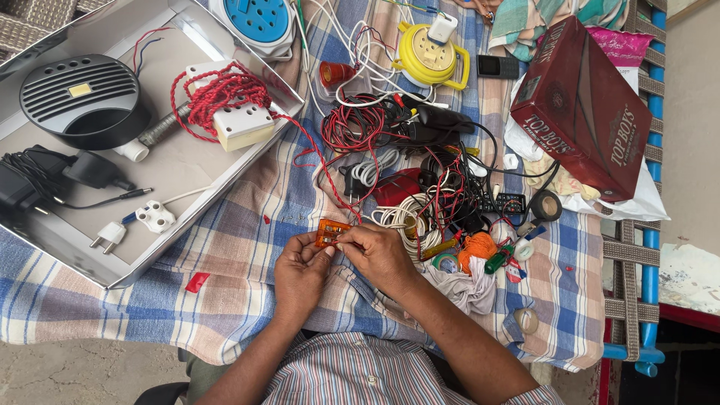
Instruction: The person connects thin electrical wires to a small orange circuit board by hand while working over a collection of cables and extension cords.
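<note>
My left hand [300,271] and my right hand [379,253] meet over a checked cloth [240,225]. Both pinch a small orange translucent plastic part [330,232] between their fingertips. A thin red wire [319,161] runs from that part up to a white socket block [240,120] wrapped in red wire. Just right of my right hand lies a tangle of white, red and black cables [420,195].
A shiny metal tray [45,225] at the left holds a black round speaker [82,97], a black adapter [30,176] and white plugs. A yellow cable reel [429,54], a blue socket reel [259,21], a dark red box [585,105], tape rolls and orange thread [478,247] lie around.
</note>
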